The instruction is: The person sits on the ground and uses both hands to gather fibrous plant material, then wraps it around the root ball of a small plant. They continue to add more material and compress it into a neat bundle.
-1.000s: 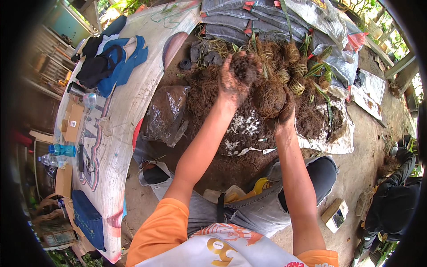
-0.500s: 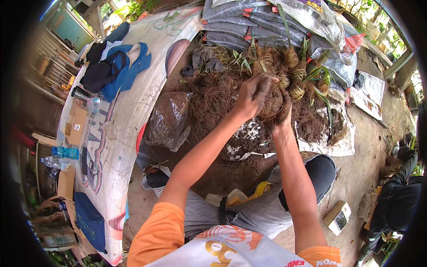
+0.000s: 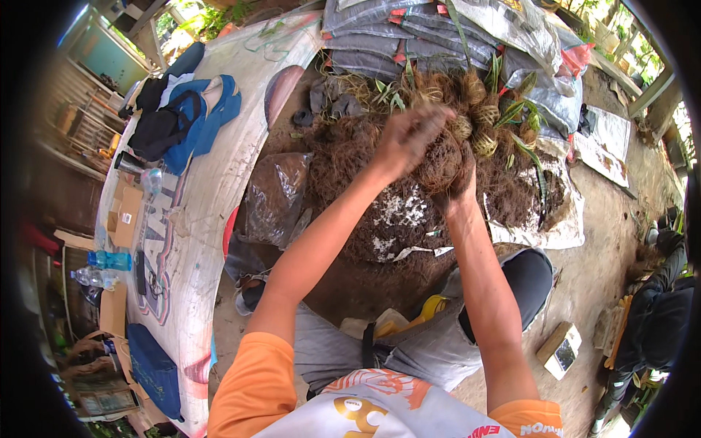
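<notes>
A round ball of brown, hairy coconut fibre (image 3: 440, 166) sits in front of me, held from its right side by my right hand (image 3: 463, 181). The fingers of that hand are dark with soil and curl around the ball. Just above its upper left side is my left hand (image 3: 415, 142), smeared by motion, so its fingers cannot be made out clearly. Behind the ball lie several finished-looking fibre balls bound with pale twine (image 3: 485, 144), some with long green leaves (image 3: 517, 117). A heap of loose brown fibre (image 3: 339, 157) spreads to the left of my hands.
Dark soil with white bits (image 3: 401, 208) lies on a sheet before my knees. A clear plastic bag of brown material (image 3: 276, 193) is left of it. Stacked grey sacks (image 3: 431, 44) stand behind. A long table (image 3: 197, 255) bears clothes and bottles. Someone in dark clothing (image 3: 657, 328) is at right.
My left hand has shifted slightly left and is now blurred, uncovering more of the fibre ball. My right hand keeps hold of the ball in nearly the same place.
</notes>
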`<control>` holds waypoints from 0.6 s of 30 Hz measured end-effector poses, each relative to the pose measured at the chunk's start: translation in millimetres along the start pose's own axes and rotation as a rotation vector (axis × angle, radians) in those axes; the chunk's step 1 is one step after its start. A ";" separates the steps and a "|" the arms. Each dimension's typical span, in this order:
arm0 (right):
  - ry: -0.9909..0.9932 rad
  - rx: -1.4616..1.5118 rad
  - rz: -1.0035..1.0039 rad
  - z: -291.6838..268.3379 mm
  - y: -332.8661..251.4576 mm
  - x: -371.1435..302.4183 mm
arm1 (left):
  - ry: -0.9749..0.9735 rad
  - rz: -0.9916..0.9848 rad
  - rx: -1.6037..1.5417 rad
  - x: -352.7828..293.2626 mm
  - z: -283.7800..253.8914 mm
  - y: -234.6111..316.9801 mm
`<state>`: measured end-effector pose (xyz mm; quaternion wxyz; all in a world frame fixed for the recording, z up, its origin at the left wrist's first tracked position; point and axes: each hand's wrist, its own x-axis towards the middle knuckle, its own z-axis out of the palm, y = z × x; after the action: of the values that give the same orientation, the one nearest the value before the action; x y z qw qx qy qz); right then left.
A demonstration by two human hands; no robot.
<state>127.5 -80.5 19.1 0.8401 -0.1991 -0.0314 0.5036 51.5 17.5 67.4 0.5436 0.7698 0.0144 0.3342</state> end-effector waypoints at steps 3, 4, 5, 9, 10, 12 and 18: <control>-0.053 0.040 0.025 6.5 1.0 2.4 | 0.071 -0.015 -0.072 5.0 -3.0 2.3; -0.024 0.027 -0.008 0.8 -0.4 5.4 | 0.015 -0.017 0.194 3.6 2.2 2.0; 0.005 0.013 -0.040 -4.7 -1.1 8.1 | -0.043 0.062 0.272 2.2 1.9 -3.8; -0.006 -0.015 -0.001 -4.4 -0.2 5.1 | -0.101 -0.030 0.168 1.0 -10.8 -5.6; -0.021 -0.032 0.028 -4.3 0.3 4.5 | -0.068 -0.001 -0.039 4.2 -12.6 -5.4; 0.004 -0.039 -0.005 -5.8 4.9 7.3 | -0.103 0.048 -0.041 7.9 -13.8 -4.4; -0.023 0.013 0.057 0.7 3.4 1.0 | -0.274 0.051 0.468 6.8 -17.7 3.9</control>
<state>125.0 -78.0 18.4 0.8263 -0.1887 -0.0319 0.5298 46.0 33.1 77.4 0.3394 0.9126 -0.0019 0.2280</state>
